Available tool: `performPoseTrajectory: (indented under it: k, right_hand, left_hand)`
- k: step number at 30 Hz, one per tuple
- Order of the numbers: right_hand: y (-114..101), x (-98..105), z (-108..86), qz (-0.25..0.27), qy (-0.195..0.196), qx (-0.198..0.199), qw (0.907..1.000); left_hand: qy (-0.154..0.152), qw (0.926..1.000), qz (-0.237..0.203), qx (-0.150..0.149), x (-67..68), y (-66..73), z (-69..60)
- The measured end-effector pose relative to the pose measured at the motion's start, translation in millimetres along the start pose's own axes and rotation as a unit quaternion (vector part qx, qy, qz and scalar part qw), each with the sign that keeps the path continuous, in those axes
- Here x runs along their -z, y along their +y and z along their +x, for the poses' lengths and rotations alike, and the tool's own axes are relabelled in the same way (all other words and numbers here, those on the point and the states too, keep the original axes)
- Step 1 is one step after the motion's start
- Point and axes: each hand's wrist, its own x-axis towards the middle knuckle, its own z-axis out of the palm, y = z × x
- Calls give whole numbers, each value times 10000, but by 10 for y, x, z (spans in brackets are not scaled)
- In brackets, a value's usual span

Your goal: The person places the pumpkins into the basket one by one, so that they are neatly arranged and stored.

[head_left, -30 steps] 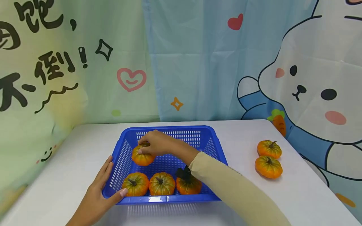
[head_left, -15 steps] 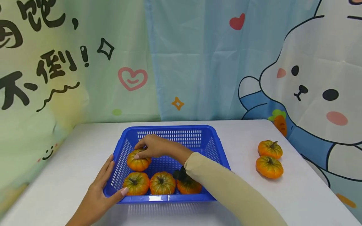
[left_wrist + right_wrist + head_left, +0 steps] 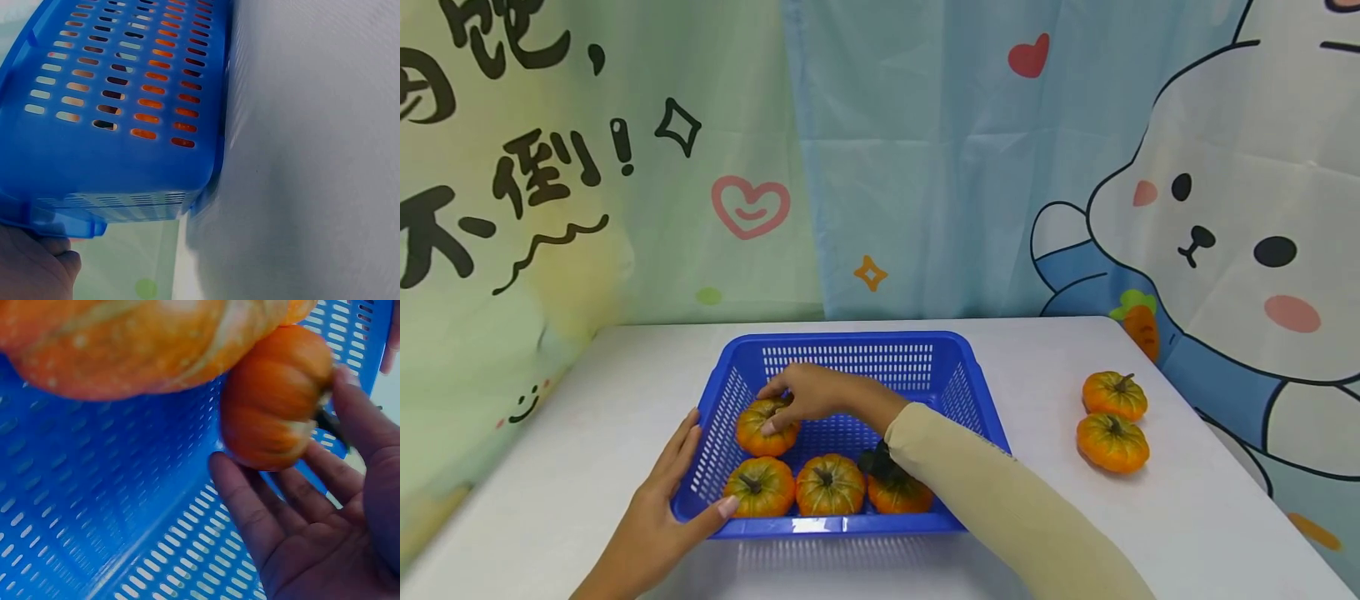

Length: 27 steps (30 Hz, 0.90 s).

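Note:
A blue plastic basket (image 3: 850,524) stands on the table with several small orange pumpkins inside. My right hand (image 3: 816,393) reaches into its left part and holds one pumpkin (image 3: 758,432) with thumb and fingers, just behind the front-left pumpkin (image 3: 763,492). In the right wrist view, the thumb touches the held pumpkin (image 3: 272,406) near its dark stem and the fingers lie along its other side. My left hand (image 3: 658,500) holds the basket's front-left corner, thumb over the rim and fingers along the outside. The left wrist view shows part of this hand (image 3: 34,265) against the rim.
Along the basket's front sit a middle pumpkin (image 3: 830,487) and a right pumpkin (image 3: 898,494) with dark leaves, partly behind my sleeve (image 3: 992,492). Two more pumpkins, a rear one (image 3: 1115,395) and a front one (image 3: 1112,444), lie on the white table (image 3: 1195,525) at right.
My right hand has moved the held pumpkin left and a little toward me, lowering it behind the front-left pumpkin. My left hand stays on the basket.

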Motion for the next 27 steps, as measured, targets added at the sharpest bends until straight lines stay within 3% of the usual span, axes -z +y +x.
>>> performPoseTrajectory:
  k: [4, 12, 16, 22, 27]
  right_hand:
    - [23, -21, -19, -265, -175, -82, 9995]
    - [2, -19, -58, -245, -380, -139, 9989]
    - [-31, 71, -80, -207, -134, -230, 9994]
    - [-92, 266, -127, 125, 429, 89, 9990]
    - [-130, 341, -198, 389, 638, 194, 9970]
  left_hand:
    - [15, 10000, -52, -58, -17, -15, -13]
    - [111, 9997, -68, -217, -23, -14, -26]
    - [93, 9998, 35, -162, -16, -11, -13]
    - [69, 9999, 84, -81, 2, -6, 4]
    - [42, 10000, 28, 18, -8, 7, 9]
